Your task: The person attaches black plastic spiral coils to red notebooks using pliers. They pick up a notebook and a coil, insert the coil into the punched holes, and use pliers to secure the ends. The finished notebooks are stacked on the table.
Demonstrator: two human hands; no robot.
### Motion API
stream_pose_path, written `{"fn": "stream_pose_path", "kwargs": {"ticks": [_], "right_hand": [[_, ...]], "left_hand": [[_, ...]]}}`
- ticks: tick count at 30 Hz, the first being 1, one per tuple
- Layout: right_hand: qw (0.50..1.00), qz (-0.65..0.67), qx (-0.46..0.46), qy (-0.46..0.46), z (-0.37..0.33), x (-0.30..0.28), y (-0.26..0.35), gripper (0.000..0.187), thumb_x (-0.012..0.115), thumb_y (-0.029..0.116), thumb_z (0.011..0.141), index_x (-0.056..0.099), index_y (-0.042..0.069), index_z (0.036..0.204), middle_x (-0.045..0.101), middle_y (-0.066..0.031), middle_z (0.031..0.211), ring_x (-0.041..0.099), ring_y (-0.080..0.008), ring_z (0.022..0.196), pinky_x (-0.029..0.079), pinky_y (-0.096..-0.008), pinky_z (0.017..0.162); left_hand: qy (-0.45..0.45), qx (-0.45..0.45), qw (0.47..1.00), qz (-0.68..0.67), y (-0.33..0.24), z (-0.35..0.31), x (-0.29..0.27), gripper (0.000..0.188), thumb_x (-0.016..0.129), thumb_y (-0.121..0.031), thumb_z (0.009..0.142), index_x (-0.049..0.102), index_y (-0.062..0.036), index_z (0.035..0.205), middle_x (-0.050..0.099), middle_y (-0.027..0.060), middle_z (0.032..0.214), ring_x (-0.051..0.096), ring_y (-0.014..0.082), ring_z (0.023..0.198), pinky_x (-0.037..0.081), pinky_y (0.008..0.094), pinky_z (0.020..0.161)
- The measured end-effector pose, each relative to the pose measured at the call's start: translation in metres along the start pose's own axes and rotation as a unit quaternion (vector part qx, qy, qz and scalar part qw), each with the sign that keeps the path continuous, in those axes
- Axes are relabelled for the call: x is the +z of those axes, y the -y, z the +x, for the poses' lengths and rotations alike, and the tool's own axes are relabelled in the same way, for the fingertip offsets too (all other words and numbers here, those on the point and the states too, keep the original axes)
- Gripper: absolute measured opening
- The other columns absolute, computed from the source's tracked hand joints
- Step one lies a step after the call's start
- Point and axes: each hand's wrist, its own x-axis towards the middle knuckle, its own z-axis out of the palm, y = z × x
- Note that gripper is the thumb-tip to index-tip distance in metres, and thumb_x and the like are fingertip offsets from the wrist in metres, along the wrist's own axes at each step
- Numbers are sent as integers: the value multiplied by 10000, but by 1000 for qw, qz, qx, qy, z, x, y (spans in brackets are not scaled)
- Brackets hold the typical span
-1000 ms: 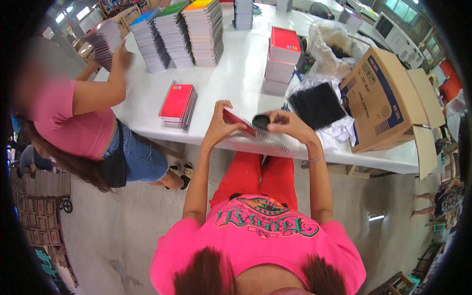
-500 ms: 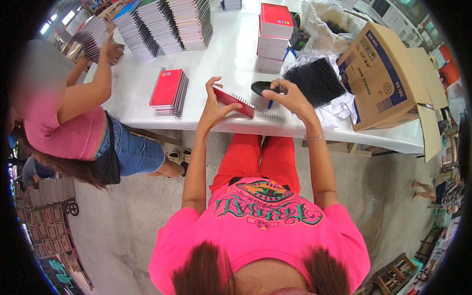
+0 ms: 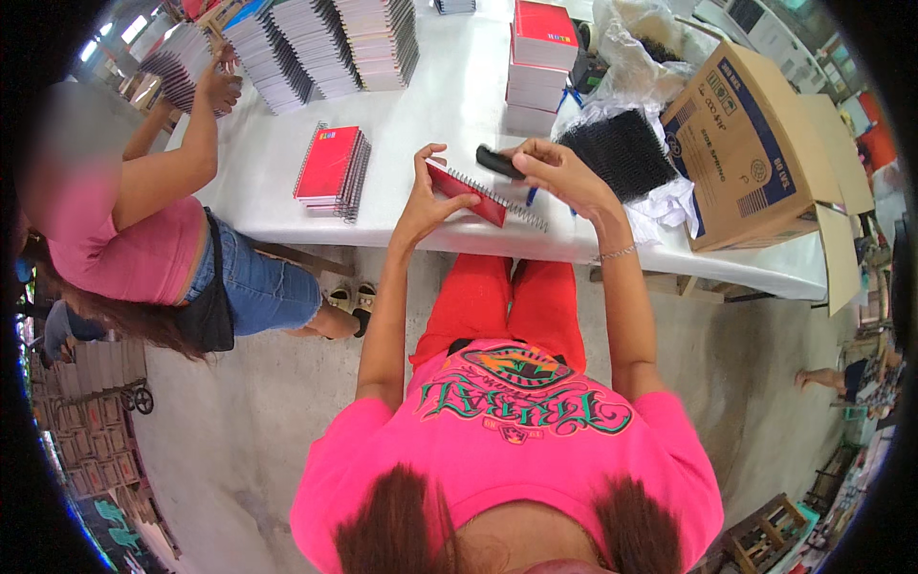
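Note:
My left hand (image 3: 421, 206) is closed around a thin red notebook (image 3: 471, 199), tilted on edge above the table's near side, thumb pressed on its cover. A metal spiral coil (image 3: 527, 221) runs along the notebook's upper edge and sticks out loose past its right end. Between the fingers of my right hand (image 3: 566, 177) is a black rounded, flat object (image 3: 498, 163), turned nearly edge-on just above the coil and apart from it. Its kind is unclear. To the left lies a short stack of red spiral notebooks (image 3: 331, 163).
Beside my right hand lies a pile of black coils (image 3: 617, 153), near a cardboard box (image 3: 755, 158) with open flaps. A stack of red-covered books (image 3: 542, 57) stands behind. Tall spiral notebook stacks (image 3: 368, 43) are far left, where a person in pink (image 3: 158, 182) handles another stack.
My right hand has shifted slightly left and turned the black object from a broad oval to nearly edge-on. My left hand still grips the notebook, moved slightly right in the picture.

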Motion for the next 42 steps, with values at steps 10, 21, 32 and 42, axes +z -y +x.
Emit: {"fn": "stream_pose_path", "kwargs": {"ticks": [10,21,32,42], "right_hand": [[843,-531,-50,-66,23,6,-11,352,820,334,785,678,43,921,648,-123,1080,615,-141,896,497,-282,735],[946,-325,-3,-15,35,-6,-13,438,789,463,795,694,37,836,634,-39,778,572,-126,772,456,-274,687],[957,-235,-137,-104,51,-19,-51,504,769,395,825,613,17,1120,632,-180,1115,599,-283,1025,466,-394,899],[714,-597,-112,-348,-8,17,-106,506,680,492,864,613,112,1192,474,-217,1312,409,-400,1229,320,-538,992]], "left_hand": [[33,-25,998,-45,1,5,3,1031,945,-287,614,294,-129,1398,458,88,1116,507,210,1055,432,348,960],[43,-37,997,-58,-7,7,5,990,929,-262,651,293,-148,1401,494,85,1095,559,196,1001,469,325,913],[-15,-13,998,-57,0,1,12,695,805,-212,819,348,-120,1334,485,70,1072,512,166,955,457,310,843],[-262,51,961,70,-11,-32,15,311,506,-165,1021,414,-22,1281,519,124,1150,513,180,1012,422,321,934]]}}
